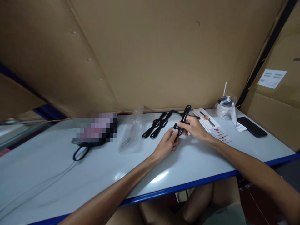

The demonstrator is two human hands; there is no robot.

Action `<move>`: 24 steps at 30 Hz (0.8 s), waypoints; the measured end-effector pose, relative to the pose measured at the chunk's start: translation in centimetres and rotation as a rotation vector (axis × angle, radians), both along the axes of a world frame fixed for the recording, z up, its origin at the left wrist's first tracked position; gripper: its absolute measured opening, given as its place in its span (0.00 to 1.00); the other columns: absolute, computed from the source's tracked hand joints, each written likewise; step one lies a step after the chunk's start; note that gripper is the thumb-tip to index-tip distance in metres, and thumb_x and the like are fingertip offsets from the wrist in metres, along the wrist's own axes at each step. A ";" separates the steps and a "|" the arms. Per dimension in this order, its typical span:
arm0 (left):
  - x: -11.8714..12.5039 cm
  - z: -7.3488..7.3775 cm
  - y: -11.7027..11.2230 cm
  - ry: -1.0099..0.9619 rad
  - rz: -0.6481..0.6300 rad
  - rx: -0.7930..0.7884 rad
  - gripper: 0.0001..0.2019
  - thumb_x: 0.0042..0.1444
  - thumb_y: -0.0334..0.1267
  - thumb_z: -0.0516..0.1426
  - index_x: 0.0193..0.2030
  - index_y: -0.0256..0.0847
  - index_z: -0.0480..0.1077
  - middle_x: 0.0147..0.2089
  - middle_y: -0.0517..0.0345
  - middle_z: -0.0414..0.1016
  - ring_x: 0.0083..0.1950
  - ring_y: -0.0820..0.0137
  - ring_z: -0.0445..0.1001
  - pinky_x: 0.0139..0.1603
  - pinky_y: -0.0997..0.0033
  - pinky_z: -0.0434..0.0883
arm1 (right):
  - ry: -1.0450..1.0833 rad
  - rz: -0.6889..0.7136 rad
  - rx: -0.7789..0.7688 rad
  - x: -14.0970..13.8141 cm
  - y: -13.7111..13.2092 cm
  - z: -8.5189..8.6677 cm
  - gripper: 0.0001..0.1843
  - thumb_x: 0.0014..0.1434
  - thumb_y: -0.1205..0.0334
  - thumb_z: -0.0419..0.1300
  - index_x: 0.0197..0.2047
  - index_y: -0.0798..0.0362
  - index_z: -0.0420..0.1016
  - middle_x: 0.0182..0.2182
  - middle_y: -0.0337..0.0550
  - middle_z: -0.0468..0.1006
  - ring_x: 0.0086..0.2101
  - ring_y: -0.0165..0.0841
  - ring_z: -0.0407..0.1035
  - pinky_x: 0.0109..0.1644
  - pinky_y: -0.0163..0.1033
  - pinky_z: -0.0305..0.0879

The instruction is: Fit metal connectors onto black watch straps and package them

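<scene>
My left hand (pixel 167 143) and my right hand (pixel 192 127) meet over the middle of the white table (pixel 93 168). Both are closed on a black watch strap (pixel 184 118), which sticks up and away from my fingers. The left hand pinches its near end, where a small white spot shows; the right grips its middle. Two more black straps (pixel 156 125) lie flat just left of my hands. A fan of printed cards (pixel 214 126) showing a strap picture lies right of my right hand.
A clear plastic bag (pixel 131 132) lies left of the straps. Scissors with black handles (pixel 81 152) and a blurred item sit further left. At the right are a black phone (pixel 252 127) and a bagged cup with a straw (pixel 225 104). Cardboard walls stand behind.
</scene>
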State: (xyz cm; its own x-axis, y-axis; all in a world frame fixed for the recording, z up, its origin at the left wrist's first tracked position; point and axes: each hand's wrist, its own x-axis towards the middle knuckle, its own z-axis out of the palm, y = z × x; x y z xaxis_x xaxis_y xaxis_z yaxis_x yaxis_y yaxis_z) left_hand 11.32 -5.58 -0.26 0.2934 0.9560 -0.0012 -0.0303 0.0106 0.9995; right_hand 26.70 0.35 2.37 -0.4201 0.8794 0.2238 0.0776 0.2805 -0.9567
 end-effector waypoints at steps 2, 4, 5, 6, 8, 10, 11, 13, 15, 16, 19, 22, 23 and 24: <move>0.0 0.0 0.0 0.004 -0.007 0.019 0.19 0.64 0.58 0.53 0.40 0.43 0.61 0.23 0.72 0.53 0.17 0.81 0.47 0.14 0.82 0.48 | -0.002 0.004 0.005 0.0 0.1 -0.1 0.13 0.59 0.55 0.66 0.33 0.53 0.68 0.21 0.34 0.72 0.17 0.24 0.65 0.16 0.29 0.62; 0.0 0.0 0.0 0.007 -0.012 0.022 0.20 0.63 0.59 0.53 0.40 0.43 0.61 0.22 0.72 0.53 0.17 0.81 0.47 0.14 0.82 0.48 | -0.003 0.008 0.004 0.0 0.1 -0.1 0.13 0.58 0.55 0.67 0.33 0.53 0.68 0.21 0.34 0.72 0.17 0.24 0.65 0.17 0.29 0.62; 0.0 0.0 0.0 0.003 -0.014 0.021 0.20 0.63 0.59 0.53 0.40 0.43 0.62 0.22 0.72 0.53 0.17 0.81 0.47 0.13 0.82 0.48 | -0.003 0.011 0.003 0.0 0.1 0.0 0.14 0.58 0.55 0.67 0.33 0.53 0.68 0.21 0.34 0.72 0.17 0.24 0.65 0.17 0.29 0.62; 0.0 0.0 -0.1 -0.003 -0.016 0.020 0.20 0.63 0.60 0.53 0.40 0.43 0.62 0.21 0.72 0.53 0.16 0.81 0.46 0.13 0.81 0.49 | -0.004 0.014 0.003 0.0 0.0 0.0 0.14 0.58 0.55 0.67 0.33 0.53 0.68 0.21 0.34 0.72 0.17 0.24 0.65 0.17 0.29 0.62; 0.0 0.0 -0.1 -0.016 -0.024 0.025 0.20 0.63 0.60 0.53 0.41 0.43 0.62 0.20 0.73 0.53 0.15 0.80 0.46 0.12 0.81 0.49 | -0.004 0.016 0.003 0.0 -0.1 0.0 0.13 0.58 0.55 0.67 0.33 0.54 0.69 0.21 0.33 0.72 0.17 0.24 0.65 0.17 0.29 0.62; 0.0 0.1 -0.2 -0.025 -0.029 0.033 0.20 0.63 0.59 0.54 0.41 0.43 0.63 0.19 0.73 0.53 0.15 0.80 0.46 0.11 0.81 0.49 | -0.003 0.017 0.001 0.0 -0.2 0.0 0.13 0.58 0.55 0.67 0.33 0.54 0.69 0.20 0.33 0.71 0.17 0.24 0.65 0.17 0.29 0.62; 0.0 0.1 -0.2 -0.031 -0.029 0.036 0.20 0.63 0.59 0.54 0.42 0.43 0.63 0.19 0.73 0.53 0.15 0.80 0.46 0.11 0.81 0.48 | -0.001 0.018 -0.002 0.0 -0.2 0.0 0.14 0.58 0.54 0.67 0.33 0.54 0.69 0.20 0.33 0.71 0.17 0.24 0.65 0.18 0.29 0.62; 0.0 0.2 -0.3 -0.044 -0.029 0.033 0.20 0.63 0.59 0.54 0.42 0.43 0.63 0.19 0.73 0.54 0.14 0.80 0.46 0.11 0.81 0.48 | 0.003 0.014 -0.007 -0.1 -0.2 -0.1 0.14 0.57 0.54 0.68 0.33 0.53 0.70 0.20 0.33 0.72 0.17 0.24 0.64 0.17 0.29 0.62; 0.1 0.3 -0.3 -0.047 -0.031 0.031 0.21 0.62 0.60 0.55 0.41 0.43 0.63 0.19 0.73 0.54 0.15 0.80 0.46 0.11 0.81 0.48 | 0.007 0.005 -0.011 -0.1 -0.3 -0.1 0.15 0.57 0.53 0.69 0.33 0.53 0.70 0.21 0.33 0.72 0.17 0.24 0.64 0.17 0.29 0.62; 0.1 0.3 -0.3 -0.045 -0.031 0.033 0.21 0.62 0.60 0.55 0.40 0.43 0.62 0.19 0.73 0.54 0.15 0.81 0.46 0.12 0.81 0.48 | 0.009 0.004 -0.018 -0.1 -0.3 0.0 0.16 0.57 0.52 0.69 0.33 0.54 0.70 0.21 0.33 0.72 0.17 0.25 0.65 0.17 0.29 0.63; 0.1 0.2 -0.3 -0.050 0.016 0.057 0.21 0.62 0.61 0.55 0.38 0.43 0.61 0.19 0.73 0.54 0.15 0.81 0.47 0.12 0.82 0.49 | 0.022 0.061 -0.083 0.3 -0.3 0.7 0.18 0.58 0.49 0.68 0.32 0.54 0.70 0.22 0.36 0.74 0.20 0.26 0.69 0.19 0.30 0.67; 0.1 0.1 -0.3 -0.077 0.100 0.095 0.22 0.61 0.62 0.55 0.36 0.44 0.58 0.19 0.74 0.54 0.15 0.81 0.48 0.13 0.82 0.50 | 0.015 0.214 -0.178 1.2 -0.1 1.7 0.17 0.59 0.49 0.66 0.34 0.55 0.71 0.26 0.41 0.78 0.25 0.31 0.75 0.24 0.32 0.72; 0.1 0.1 -0.3 -0.085 0.121 0.101 0.22 0.61 0.62 0.56 0.36 0.45 0.57 0.19 0.74 0.54 0.15 0.81 0.49 0.13 0.82 0.50 | 0.007 0.264 -0.196 1.4 0.0 1.9 0.16 0.59 0.50 0.67 0.35 0.55 0.72 0.28 0.42 0.79 0.27 0.32 0.77 0.25 0.33 0.73; 0.1 0.1 -0.3 -0.093 0.138 0.102 0.22 0.60 0.62 0.56 0.36 0.45 0.57 0.19 0.74 0.55 0.15 0.81 0.48 0.13 0.83 0.49 | -0.003 0.304 -0.204 1.6 0.1 2.1 0.15 0.58 0.52 0.67 0.36 0.55 0.72 0.29 0.42 0.80 0.29 0.33 0.78 0.27 0.33 0.74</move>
State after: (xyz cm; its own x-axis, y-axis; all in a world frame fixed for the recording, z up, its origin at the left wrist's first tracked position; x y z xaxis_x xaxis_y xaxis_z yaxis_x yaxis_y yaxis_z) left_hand 11.44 -5.86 -0.17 0.1536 0.9810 0.1188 -0.1169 -0.1014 0.9880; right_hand 28.35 0.47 4.44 -0.6700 0.7404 0.0546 0.0233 0.0944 -0.9953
